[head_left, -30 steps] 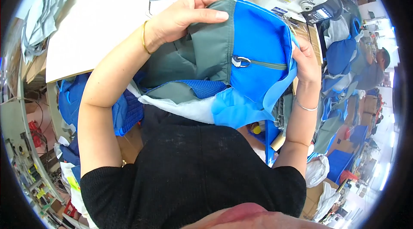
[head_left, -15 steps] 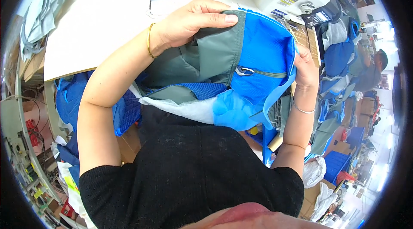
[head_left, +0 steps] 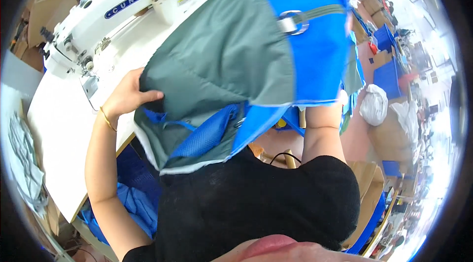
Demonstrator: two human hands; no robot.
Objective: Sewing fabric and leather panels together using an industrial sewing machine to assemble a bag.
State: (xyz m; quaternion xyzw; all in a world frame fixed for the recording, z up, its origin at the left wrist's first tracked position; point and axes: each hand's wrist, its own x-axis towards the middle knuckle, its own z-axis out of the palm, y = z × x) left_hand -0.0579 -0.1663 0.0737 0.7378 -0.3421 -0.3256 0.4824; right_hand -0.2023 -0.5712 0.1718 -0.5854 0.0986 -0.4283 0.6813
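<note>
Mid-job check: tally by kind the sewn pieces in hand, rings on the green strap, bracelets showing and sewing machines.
Grey-and-blue sewn fabric piece: 1
Silver-coloured strap ring: 1
Gold-coloured bracelet: 1
White sewing machine: 1
Total: 4

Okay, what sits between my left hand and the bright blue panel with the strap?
In the head view, the grey-green panel lies between your left hand and the bright blue panel.

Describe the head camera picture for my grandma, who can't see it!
A grey and blue fabric piece is held up by a person in a black top, left hand gripping its grey edge, right hand mostly hidden behind its blue side. Beyond it, a white sewing machine stands on a white table.
</note>
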